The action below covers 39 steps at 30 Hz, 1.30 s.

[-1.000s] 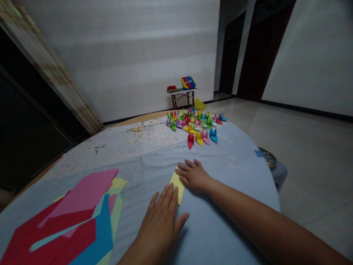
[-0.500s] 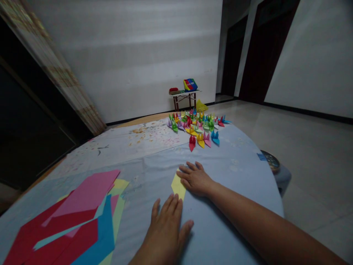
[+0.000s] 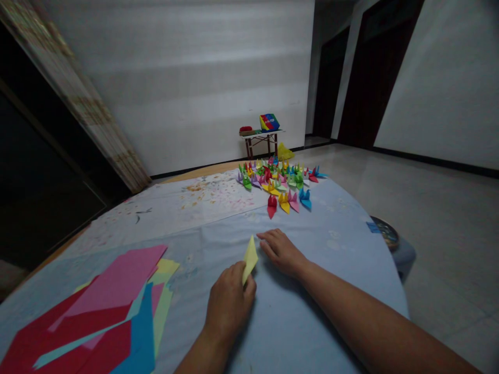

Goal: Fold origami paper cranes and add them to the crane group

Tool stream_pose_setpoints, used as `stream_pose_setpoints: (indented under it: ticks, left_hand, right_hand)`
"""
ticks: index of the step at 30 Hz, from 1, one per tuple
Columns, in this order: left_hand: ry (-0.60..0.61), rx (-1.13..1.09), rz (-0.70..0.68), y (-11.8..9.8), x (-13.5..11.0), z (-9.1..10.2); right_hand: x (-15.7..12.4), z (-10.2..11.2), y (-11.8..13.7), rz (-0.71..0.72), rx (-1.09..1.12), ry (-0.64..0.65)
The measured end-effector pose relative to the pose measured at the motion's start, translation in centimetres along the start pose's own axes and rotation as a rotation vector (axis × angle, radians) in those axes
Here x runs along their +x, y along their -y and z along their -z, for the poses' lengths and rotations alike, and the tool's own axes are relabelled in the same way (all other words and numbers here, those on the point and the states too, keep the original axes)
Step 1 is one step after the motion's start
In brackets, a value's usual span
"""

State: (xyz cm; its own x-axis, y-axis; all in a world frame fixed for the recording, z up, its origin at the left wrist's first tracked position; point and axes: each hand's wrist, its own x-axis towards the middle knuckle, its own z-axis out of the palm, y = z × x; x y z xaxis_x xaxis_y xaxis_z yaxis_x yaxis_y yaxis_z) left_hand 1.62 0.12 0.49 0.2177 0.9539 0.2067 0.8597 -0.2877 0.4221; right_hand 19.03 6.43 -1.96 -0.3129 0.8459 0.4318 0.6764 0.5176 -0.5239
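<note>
A small folded piece of pale yellow paper (image 3: 251, 255) is pinched at its near end between the thumb and fingers of my left hand (image 3: 231, 296). It is tilted up off the blue cloth, its pointed end away from me. Just right of the paper, my right hand (image 3: 281, 251) hovers low over the cloth with fingers stretched out, holding nothing. A small gap separates its fingertips from the paper.
A pile of coloured paper sheets (image 3: 128, 275) lies at the left. Several folded paper cranes (image 3: 288, 179) crowd the far right part of the round table (image 3: 312, 332). Beyond stands a small side table (image 3: 262, 135) with a colourful box (image 3: 268, 122); a stool (image 3: 403, 254) is at the right.
My left hand has gone from lying flat to pinching the yellow paper and has lifted it from the cloth. My right hand has come off the paper.
</note>
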Motion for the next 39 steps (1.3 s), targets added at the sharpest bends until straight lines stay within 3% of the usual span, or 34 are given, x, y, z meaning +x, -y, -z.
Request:
stream_pose_setpoints:
  ticks: [4,7,10,14,20,26,30,39]
  left_hand:
    - [-0.04,-0.528,0.233,0.9,0.8,1.0]
    - [-0.035,-0.994,0.477,1.2,1.2,0.6]
    - [-0.005,-1.233,0.52,1.1,1.2,-0.4]
    - [0.14,-1.248,0.414,0.8,1.1,-1.3]
    - [0.175,-1.367,0.441,0.6,1.2,-0.9]
    - [0.129,-1.434,0.479,0.5,1.3,-0.9]
    - [0.084,-1.475,0.478,0.5,1.2,-0.8]
    - [0.084,-1.457,0.445,0.5,1.4,-1.1]
  right_hand:
    - [0.0,0.2,0.1,-0.027,0.2,-0.012]
    - [-0.1,0.2,0.5,-0.104,0.362,0.03]
    - [0.0,-0.1,0.7,-0.189,0.629,0.118]
    - [0.1,-0.8,0.8,-0.283,0.92,0.127]
    - [0.0,-1.2,1.1,-0.267,0.985,0.13]
    - [-0.4,-0.2,2.6,-0.161,0.674,0.072]
    - [-0.7,0.5,3.6,0.003,0.393,0.047]
    - [-0.7,0.1,3.5,0.093,0.293,0.095]
